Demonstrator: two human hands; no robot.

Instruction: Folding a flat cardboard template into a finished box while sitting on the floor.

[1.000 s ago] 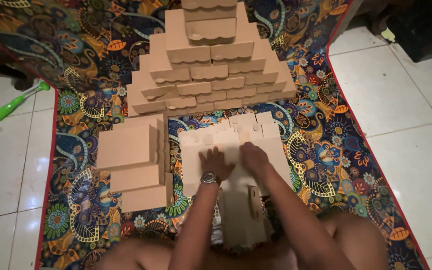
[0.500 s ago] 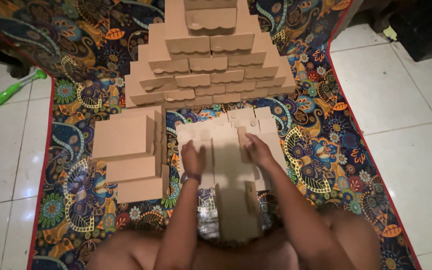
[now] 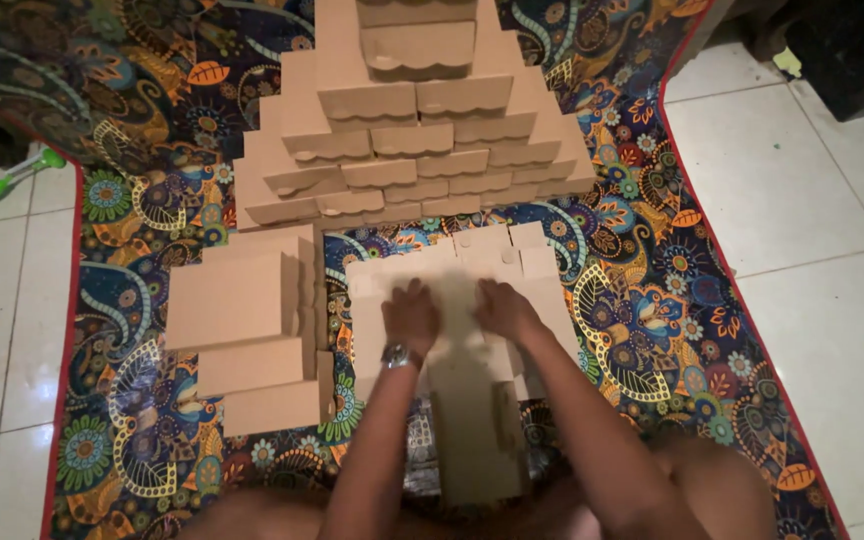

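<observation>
Both hands — left hand, right hand — have drawn closer together, fingers flat on the cardboard sheet.

Left hand moved in from the sheet's left edge, now flat close beside right hand. Right hand slid slightly down and inward. Both press on the flat cardboard, fingers spread, palms down, narrower gap between.

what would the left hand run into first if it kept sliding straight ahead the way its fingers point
Likely only more of the flat cardboard sheets it presses on; past their far edge comes a strip of patterned mat, then the stacked pile of folded boxes. The left hand points up-frame; depth is unclear.
</observation>
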